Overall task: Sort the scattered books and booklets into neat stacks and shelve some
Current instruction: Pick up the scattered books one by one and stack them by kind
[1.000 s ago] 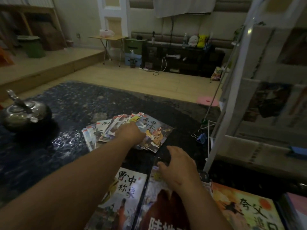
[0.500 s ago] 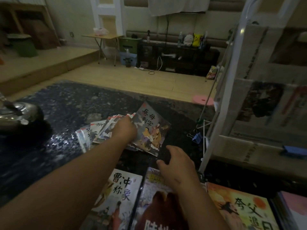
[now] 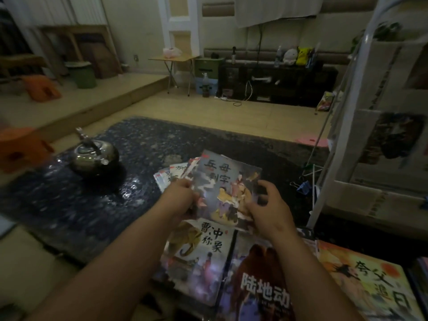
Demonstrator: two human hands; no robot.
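Booklets now raised — right grip has joined left grip.

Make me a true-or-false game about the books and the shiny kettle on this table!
1. The left hand and the right hand both hold the bunch of booklets. True.
2. The kettle sits on top of the booklets. False: it stands on the dark table, to their left and apart from them.
3. A blue binder clip lies by the leg of the white rack. True.
4. The right hand holds the elephant book. False: that book lies flat beneath the hands.
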